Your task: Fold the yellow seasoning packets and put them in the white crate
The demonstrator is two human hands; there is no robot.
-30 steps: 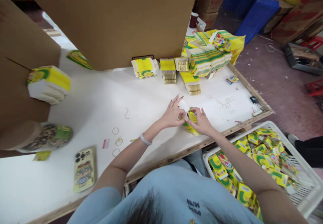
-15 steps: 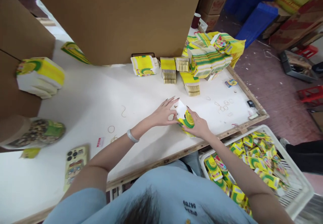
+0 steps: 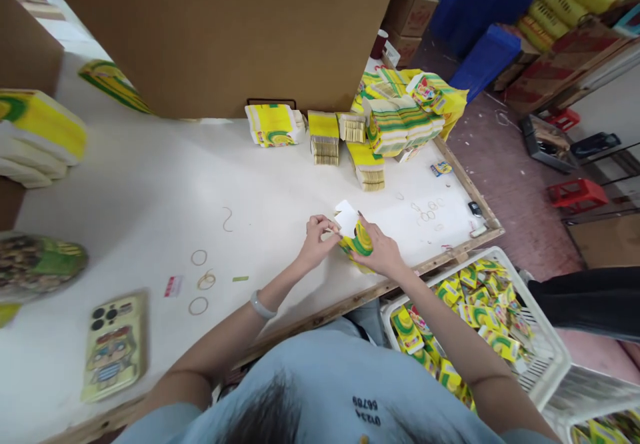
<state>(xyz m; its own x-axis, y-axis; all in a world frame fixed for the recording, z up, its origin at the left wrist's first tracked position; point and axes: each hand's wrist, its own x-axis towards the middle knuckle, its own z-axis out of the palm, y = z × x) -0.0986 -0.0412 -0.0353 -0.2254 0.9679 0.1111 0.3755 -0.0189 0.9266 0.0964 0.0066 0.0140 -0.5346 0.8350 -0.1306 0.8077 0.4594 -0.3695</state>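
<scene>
Nearest, by the right arm, a white basket (image 3: 560, 363) holds lots of yellow packs (image 3: 500, 344). A phone (image 3: 116, 347) lies on the left of the white tabletop (image 3: 270, 191).

A bit farther, the small yellow-green box (image 3: 364, 237) is over the tabletop, between the two hands. The right grip (image 3: 383, 254) is closed around the box's side. The left grip (image 3: 319, 241) has finger and thumb together at the box's edge by the white flap (image 3: 346, 216); I can't tell if it pinches the card.

The box looks like thin card, so it should be light. It may be stiff along the folds but dent if squeezed hard, and shiny sides could slip a little. Hold it gently low on its sides, and leave the flap free.

Farther back are stacks of folded cards (image 3: 324, 139), then a big brown cardboard (image 3: 225, 37).
</scene>
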